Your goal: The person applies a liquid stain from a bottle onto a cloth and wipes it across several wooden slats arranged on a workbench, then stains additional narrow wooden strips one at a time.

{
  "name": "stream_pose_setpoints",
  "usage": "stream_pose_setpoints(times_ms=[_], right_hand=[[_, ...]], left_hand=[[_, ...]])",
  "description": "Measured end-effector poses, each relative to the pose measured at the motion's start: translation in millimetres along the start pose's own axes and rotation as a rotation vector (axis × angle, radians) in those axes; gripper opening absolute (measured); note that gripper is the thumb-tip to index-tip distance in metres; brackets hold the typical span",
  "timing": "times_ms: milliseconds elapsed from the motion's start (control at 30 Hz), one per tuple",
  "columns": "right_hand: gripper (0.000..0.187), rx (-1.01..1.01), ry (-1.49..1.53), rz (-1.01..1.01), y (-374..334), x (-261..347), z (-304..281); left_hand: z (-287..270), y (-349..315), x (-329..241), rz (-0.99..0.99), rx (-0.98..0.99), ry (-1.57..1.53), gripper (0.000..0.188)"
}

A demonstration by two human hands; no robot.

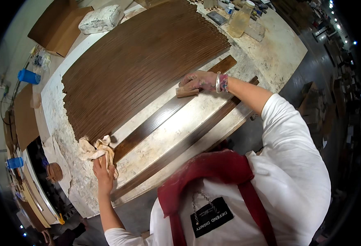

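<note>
A dark brown wooden strip [153, 121] lies slantwise across the pale, stained tabletop [180, 124]. My left hand [103, 174] is closed on a crumpled cream rag [91, 151] at the strip's lower left end. Toward the strip's upper right end, my right hand [205, 80], smudged with stain and wearing a bracelet, grips a small brownish block [187, 93] against the strip's upper face. The block's material cannot be made out. Nearer to me, a second dark strip [176, 149] runs roughly parallel along the table's front edge.
Many brown strips [143, 61] lie side by side beyond my hands. A bottle of yellowish liquid [241, 19] stands at the back right, by a dark flat block [217, 17]. At the back left are an open cardboard box [59, 30], a white wrapped bundle [101, 19] and a blue cup [29, 76].
</note>
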State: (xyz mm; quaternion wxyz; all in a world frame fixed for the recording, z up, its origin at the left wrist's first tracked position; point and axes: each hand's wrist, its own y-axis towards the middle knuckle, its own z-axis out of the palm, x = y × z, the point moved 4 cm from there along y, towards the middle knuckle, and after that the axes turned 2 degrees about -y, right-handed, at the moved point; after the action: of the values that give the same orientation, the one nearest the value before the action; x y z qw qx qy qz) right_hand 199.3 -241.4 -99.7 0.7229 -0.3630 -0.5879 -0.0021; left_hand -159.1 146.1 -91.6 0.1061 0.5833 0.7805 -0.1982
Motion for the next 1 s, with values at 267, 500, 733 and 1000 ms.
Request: stream_pose_setpoints(times_ms=[267,500,733,1000], right_hand=[[0.053,-0.036,-0.128,-0.055,8,-10,5],[0.050,-0.014,0.035,-0.099,-1,-13,-7],[0.051,-0.368,0.154,-0.439,-124,0,-113],[0.037,-1.156,0.208,-0.125,-220,-142,-217]], left_hand=[[-2,-22,74,-0.038,-0.365,-0.002,0.045],[-57,-37,165,-0.447,-0.318,-0.353,0.060],[-92,3,17,-0.219,-0.234,0.239,0.056],[-40,-43,151,-0.437,-0.167,0.005,0.057]])
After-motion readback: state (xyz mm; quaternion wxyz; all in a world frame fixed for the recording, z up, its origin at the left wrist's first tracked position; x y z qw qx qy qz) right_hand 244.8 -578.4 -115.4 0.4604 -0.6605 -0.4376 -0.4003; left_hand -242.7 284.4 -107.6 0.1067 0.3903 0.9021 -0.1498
